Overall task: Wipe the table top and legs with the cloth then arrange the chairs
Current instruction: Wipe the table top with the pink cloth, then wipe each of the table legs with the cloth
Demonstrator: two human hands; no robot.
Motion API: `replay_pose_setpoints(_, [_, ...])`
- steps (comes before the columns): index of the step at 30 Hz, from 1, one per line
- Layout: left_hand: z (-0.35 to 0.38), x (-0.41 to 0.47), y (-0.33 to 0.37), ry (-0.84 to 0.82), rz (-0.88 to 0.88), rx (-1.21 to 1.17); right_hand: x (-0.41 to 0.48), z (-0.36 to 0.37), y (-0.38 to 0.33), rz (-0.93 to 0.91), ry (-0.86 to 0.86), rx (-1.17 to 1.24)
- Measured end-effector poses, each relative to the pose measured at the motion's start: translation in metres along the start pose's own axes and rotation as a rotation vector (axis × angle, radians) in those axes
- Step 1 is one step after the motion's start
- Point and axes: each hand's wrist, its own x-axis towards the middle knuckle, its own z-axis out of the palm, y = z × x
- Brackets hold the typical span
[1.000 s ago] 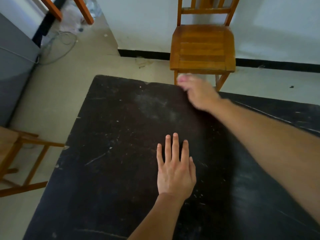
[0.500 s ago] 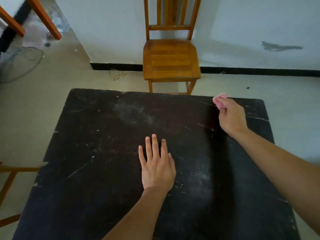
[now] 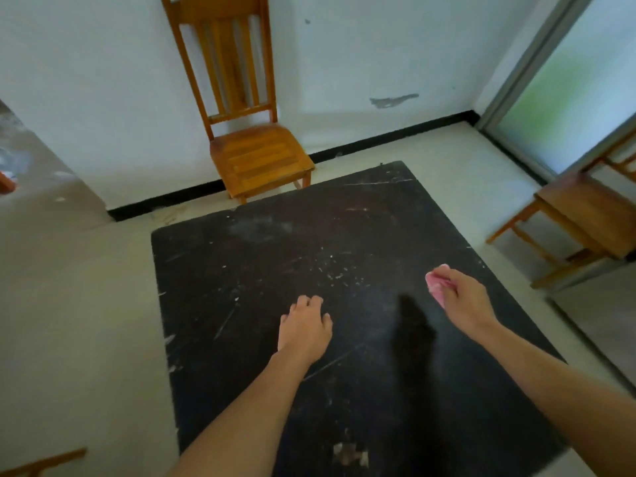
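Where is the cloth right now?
In the head view, the cloth is gripped in the right hand, over the right part of the table.

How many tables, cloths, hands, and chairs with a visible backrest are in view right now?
Tables: 1, the black table
Cloths: 1, the pink cloth, held in the right hand
Hands: 2, the right hand and the left hand
Chairs with backrest: 1, the wooden chair by the wall
Total: 5
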Motion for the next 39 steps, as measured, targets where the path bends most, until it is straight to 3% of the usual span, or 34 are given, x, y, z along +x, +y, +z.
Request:
replay_pose_setpoints(4, [-0.01, -0.079, -0.034, -0.068, 0.079, 0.04, -0.098, 0.0, -0.02, 0.1, 0.016, 0.053])
replay_pose_setpoints(11, [-0.013, -0.163, -0.057, -0.044, 0.23, 0.09, -0.214, -0.014, -0.036, 0.22, 0.055, 0.151])
replay_pose_setpoints(20, [-0.003, -0.247, -0.098, -0.066, 0.333, 0.209, -0.328, -0.002, -0.012, 0.383, 0.07, 0.364])
replay_pose_setpoints(27, [-0.016, -0.283, -0.165, -0.143, 0.419, 0.274, -0.424, 0.065, -0.015, 0.49, 0.031, 0.443])
replay_pose_setpoints(33, [-0.04, -0.31, -0.273, -0.254, 0.549, 0.377, -0.508, 0.149, -0.063, 0.68, 0.221, 0.686])
replay_pose_setpoints(39, [-0.042, -0.331, -0.374, -0.392, 0.538, 0.49, -0.592, 0.247, -0.102, 0.855, 0.303, 0.841])
